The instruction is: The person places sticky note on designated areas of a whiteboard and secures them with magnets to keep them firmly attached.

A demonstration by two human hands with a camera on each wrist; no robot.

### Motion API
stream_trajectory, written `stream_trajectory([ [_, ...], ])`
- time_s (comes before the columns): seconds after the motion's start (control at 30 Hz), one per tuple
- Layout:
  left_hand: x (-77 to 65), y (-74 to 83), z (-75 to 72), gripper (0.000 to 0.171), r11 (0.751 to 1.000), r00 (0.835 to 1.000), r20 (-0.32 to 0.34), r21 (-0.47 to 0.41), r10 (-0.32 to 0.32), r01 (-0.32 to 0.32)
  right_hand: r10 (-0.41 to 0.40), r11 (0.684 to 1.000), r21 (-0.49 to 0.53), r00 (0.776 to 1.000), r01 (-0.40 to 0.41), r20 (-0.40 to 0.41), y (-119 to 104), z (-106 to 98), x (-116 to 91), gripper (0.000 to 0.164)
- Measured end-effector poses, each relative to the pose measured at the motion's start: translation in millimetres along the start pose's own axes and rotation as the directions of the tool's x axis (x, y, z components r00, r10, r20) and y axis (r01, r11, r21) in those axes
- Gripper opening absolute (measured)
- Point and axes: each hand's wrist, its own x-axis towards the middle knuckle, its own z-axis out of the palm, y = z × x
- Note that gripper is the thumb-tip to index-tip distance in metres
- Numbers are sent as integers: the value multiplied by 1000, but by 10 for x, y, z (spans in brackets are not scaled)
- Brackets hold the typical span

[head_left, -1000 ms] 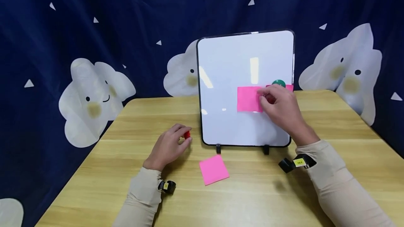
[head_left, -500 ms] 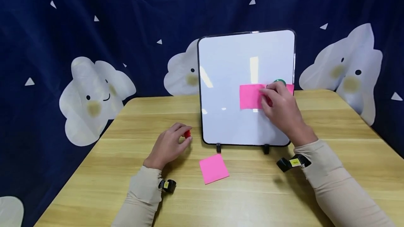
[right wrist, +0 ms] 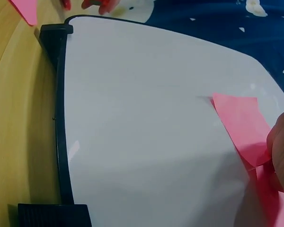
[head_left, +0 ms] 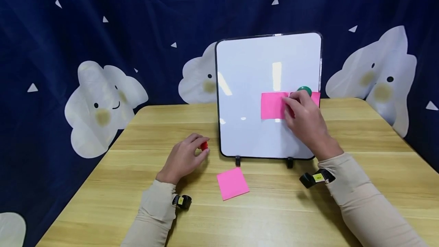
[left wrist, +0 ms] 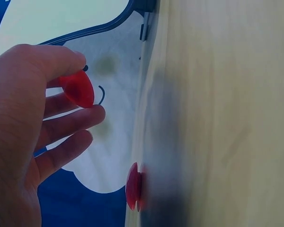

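My right hand [head_left: 306,123] pinches the right edge of a pink sticky note [head_left: 272,106] at the face of the whiteboard [head_left: 253,140]. In the right wrist view, thumb and finger grip the note [right wrist: 241,120] where it overlaps a second pink sticky note [right wrist: 274,208]. That second note is mostly hidden behind the hand in the head view, with a green round magnet [head_left: 304,90] at its top. Left of the board, my left hand [head_left: 181,161] holds a red magnet [left wrist: 78,90] between thumb and fingers, low over the table.
Another pink sticky note [head_left: 233,183] lies on the wooden table [head_left: 267,216] in front of the board. A second red magnet [left wrist: 133,187] rests on the table near the left hand. Black feet [head_left: 289,162] hold up the board; a dark blue curtain [head_left: 154,7] hangs behind.
My right hand has shifted the pinched note slightly up and to the right, up against the second note. The left hand stays in place with its red magnet.
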Motion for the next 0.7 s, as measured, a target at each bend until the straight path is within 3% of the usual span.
stream_trajectory([
  [0.4,-12,1,-1,26,999,999,-30,-22,24,-25,-2,995,-95,1000,1,-15,-11,11,-30,32],
  [0.7,6,7,-14,26,999,999,-41,-27,21,-22,8,995,-102,998,-13,-55,35,49,-72,29],
])
